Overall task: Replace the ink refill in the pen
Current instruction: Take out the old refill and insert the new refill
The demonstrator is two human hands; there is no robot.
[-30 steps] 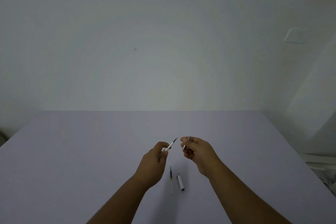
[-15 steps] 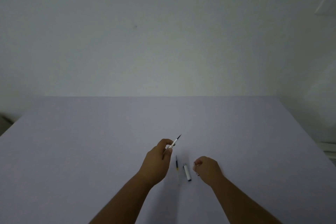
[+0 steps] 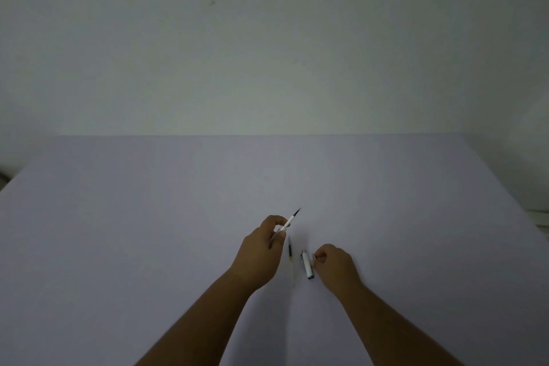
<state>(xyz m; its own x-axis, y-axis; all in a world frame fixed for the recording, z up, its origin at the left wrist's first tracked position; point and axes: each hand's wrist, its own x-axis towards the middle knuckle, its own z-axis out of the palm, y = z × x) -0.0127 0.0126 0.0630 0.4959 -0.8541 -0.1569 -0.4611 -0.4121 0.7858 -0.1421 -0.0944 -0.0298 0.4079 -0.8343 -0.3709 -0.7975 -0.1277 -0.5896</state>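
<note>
Head view: the left grip [image 3: 261, 249] is closed on a pen part [image 3: 289, 221], dark tip pointing up and away. Just right of it a refill [image 3: 290, 251] lies on the table [image 3: 148, 217], then the white barrel [image 3: 307, 264]. The right grip [image 3: 335, 266], curled beside the barrel, pinches a small piece [image 3: 314, 257] I cannot identify.

Dim, flat light with a bluish-grey cast; corners darken to vignette; the wall [image 3: 267, 53] beyond the hands looks grainy; the table [image 3: 148, 217] edges bow outward; faint soft shadows lie just beside the hands; no glare.
</note>
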